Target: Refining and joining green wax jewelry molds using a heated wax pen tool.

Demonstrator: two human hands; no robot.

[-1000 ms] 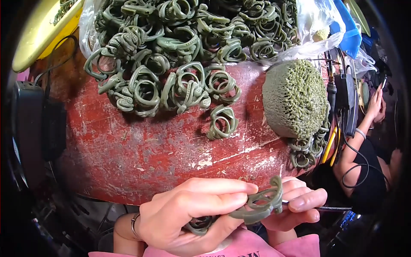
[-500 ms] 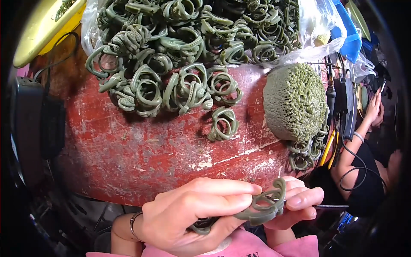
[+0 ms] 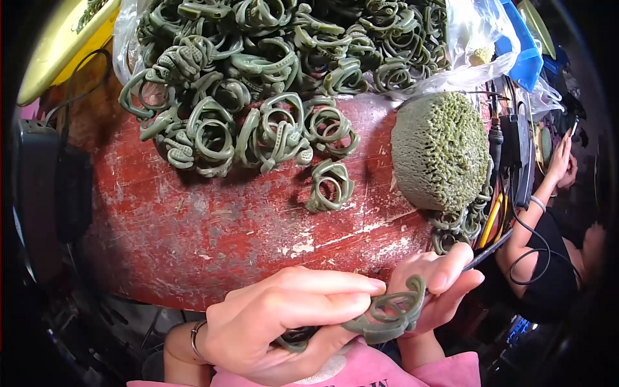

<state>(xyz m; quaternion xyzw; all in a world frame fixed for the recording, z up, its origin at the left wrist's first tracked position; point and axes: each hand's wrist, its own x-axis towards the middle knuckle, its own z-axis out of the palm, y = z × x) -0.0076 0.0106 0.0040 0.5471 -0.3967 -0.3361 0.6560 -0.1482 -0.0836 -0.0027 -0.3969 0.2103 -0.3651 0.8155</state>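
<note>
My left hand (image 3: 277,322) is closed round olive-green moulded pieces: a curled one with rings (image 3: 387,316) pokes out from its fingertips, and a darker ring (image 3: 296,337) shows under its fingers. Just right of it, my right hand (image 3: 435,284) grips a thin dark tool (image 3: 480,257) that slants up toward the upper right; its tip is hidden. A single ringed piece (image 3: 329,186) lies on the scratched red table (image 3: 206,238) beyond my hands.
A big heap of similar pieces (image 3: 290,51) spreads from a plastic bag. A rough green lump (image 3: 438,148) sits at right, beside cables, yellow handles and a blue bin (image 3: 522,51). A yellow tray (image 3: 48,51) and dark device (image 3: 35,168) stand left. A person (image 3: 541,219) works at right.
My right hand has turned and lifted, its thumb now higher and the tool angled upward from level. My left hand stays nearly still with the piece. The person at right has shifted their hands slightly.
</note>
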